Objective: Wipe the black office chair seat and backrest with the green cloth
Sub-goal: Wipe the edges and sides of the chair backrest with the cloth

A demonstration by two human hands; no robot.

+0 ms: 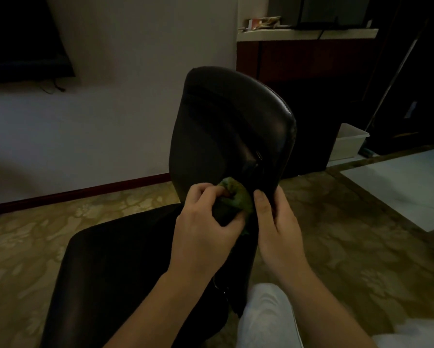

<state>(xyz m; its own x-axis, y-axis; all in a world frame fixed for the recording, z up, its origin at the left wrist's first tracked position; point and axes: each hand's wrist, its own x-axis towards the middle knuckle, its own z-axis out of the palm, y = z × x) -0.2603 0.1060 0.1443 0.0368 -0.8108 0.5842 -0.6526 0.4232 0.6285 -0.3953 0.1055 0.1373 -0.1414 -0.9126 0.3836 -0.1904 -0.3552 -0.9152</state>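
evidently the lower backrest (236, 116) is the part under work: the left hand (205, 217) has its fingers curled round the bunched green cloth (236, 194) and presses it against the black surface just above the seat (125, 259). the right hand (276, 222) grips the backrest's near edge, thumb on the front and fingers wrapped behind, probably to stop it swivelling or rocking under the rubbing. neither hand touches the seat.

Nothing legible shows anywhere in the dim room: no words, labels, brand marks or numbers. The small boxes (263, 22) on the white shelf (336, 33) at the top show pale and orange patches, but these are too small and blurred to read as print.
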